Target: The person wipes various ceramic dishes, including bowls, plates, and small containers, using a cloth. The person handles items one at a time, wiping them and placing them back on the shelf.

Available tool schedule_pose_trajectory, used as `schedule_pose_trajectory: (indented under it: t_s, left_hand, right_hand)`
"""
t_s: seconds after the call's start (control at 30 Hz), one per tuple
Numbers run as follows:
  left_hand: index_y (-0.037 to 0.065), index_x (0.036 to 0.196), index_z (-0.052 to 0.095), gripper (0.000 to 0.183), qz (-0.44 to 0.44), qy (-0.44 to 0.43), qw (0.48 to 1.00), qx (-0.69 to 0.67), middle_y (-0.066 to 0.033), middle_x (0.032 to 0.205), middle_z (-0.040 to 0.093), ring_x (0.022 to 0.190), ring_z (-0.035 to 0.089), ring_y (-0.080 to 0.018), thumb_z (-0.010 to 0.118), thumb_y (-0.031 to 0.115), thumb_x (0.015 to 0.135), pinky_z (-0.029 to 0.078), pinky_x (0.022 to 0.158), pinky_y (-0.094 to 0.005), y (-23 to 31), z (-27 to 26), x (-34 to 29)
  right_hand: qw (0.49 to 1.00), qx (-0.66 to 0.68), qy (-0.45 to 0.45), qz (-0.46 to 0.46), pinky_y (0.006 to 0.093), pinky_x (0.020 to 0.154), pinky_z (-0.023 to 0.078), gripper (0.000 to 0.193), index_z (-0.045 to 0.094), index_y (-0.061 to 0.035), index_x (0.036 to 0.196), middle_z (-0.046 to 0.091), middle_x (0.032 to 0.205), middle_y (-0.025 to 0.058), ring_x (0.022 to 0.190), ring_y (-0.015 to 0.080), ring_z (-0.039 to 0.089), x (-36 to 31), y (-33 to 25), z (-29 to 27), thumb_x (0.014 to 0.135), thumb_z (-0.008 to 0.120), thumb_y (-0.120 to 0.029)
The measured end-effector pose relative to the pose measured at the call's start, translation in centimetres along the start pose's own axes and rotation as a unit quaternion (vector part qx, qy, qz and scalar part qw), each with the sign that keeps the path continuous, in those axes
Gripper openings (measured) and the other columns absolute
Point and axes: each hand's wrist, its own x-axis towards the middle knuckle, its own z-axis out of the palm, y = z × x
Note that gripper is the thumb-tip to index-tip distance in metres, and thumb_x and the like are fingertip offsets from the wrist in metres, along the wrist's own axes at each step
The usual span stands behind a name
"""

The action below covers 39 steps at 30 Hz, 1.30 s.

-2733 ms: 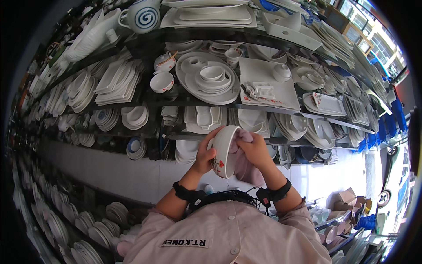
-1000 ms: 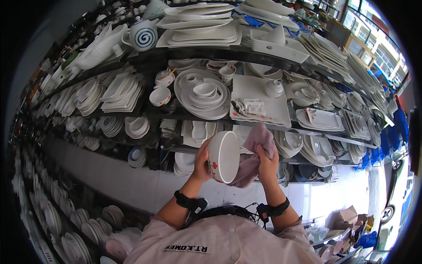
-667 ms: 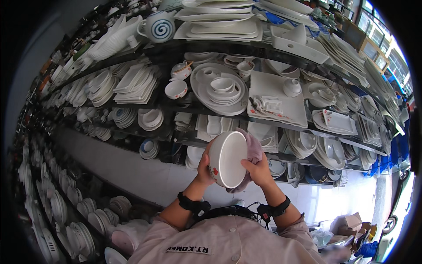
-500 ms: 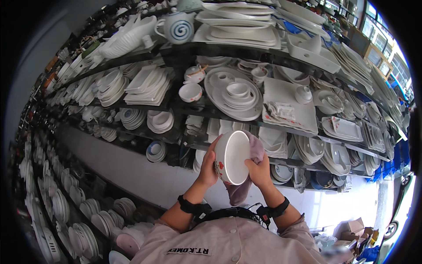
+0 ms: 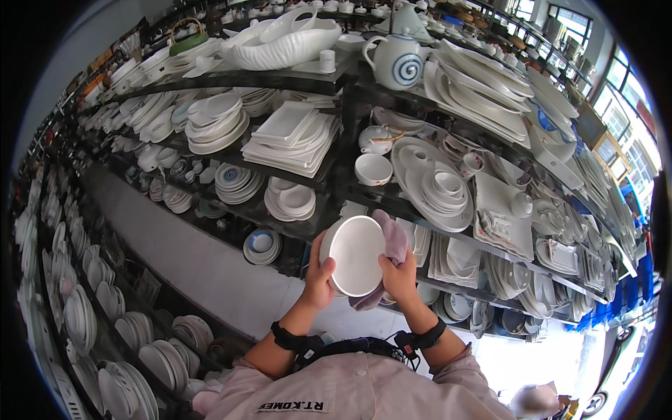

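Observation:
A deep white bowl (image 5: 355, 256) is held up in front of my chest, tilted so that its plain inside faces me. My left hand (image 5: 320, 278) grips its left wall, the thumb near the rim. On the opposite side my right hand (image 5: 400, 274) clasps the bowl with its thumb at the rim. A mauve cloth (image 5: 394, 238) is bunched between my right hand and the bowl, and part of it hangs below. The fingers behind the bowl are hidden.
Ahead stand dark shelves with stacked square plates (image 5: 292, 136), a teapot with a blue spiral (image 5: 397, 61), a small bowl (image 5: 373, 169) and an oval platter (image 5: 413, 161). More plate stacks (image 5: 164, 364) fill shelving at the lower left. Pale floor (image 5: 203, 269) runs between.
My view has swung left, so the shelves sit further right. The bowl has turned to show more of its inside, and its red flower pattern has gone out of sight. Both hands keep their hold.

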Motion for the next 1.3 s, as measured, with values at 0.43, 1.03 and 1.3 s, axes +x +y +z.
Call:
schedule_pose_trajectory:
  t_s: [0.43, 1.03, 1.3]
  left_hand:
    - [0.003, 0.148, 0.040, 0.079, -0.027, 0.130, 0.991, -0.033, -0.0161, 0.137, 0.055, 0.127, 0.055, -0.0291, 0.059, 0.012, 0.071, 0.044, 0.110, -0.0419, 2.7, -6.9, 5.1]
    - [-0.001, 0.149, 0.039, 0.086, -0.060, 0.065, 0.996, 0.016, -0.0177, 0.137, 0.056, 0.127, 0.056, -0.0285, 0.061, 0.018, 0.068, 0.046, 0.108, -0.0409, -3.7, -9.9, 19.4]
    - [0.002, 0.150, 0.039, 0.087, -0.089, 0.072, 0.993, -0.002, -0.0147, 0.139, 0.055, 0.129, 0.055, -0.0265, 0.063, 0.015, 0.067, 0.042, 0.112, -0.0394, -6.0, -10.4, 22.9]
  right_hand:
    - [0.970, -0.219, -0.036, -0.103, 0.0368, 0.098, 0.047, 0.053, 0.062, 0.0011, 0.118, 0.067, 0.114, 0.0160, 0.103, 0.0226, 0.063, 7.7, 1.0, 3.8, 0.090, 0.076, -0.042]
    - [0.959, -0.153, 0.004, 0.240, 0.0396, 0.101, 0.048, 0.070, 0.051, 0.0084, 0.139, 0.064, 0.127, 0.0306, 0.119, 0.0357, 0.064, 22.1, 15.1, -0.8, 0.095, 0.066, -0.043]
    - [0.943, -0.104, -0.010, 0.317, 0.0352, 0.108, 0.041, 0.078, 0.036, 0.0082, 0.151, 0.054, 0.143, 0.0285, 0.130, 0.0314, 0.055, 26.1, 15.9, -1.7, 0.100, 0.059, -0.045]
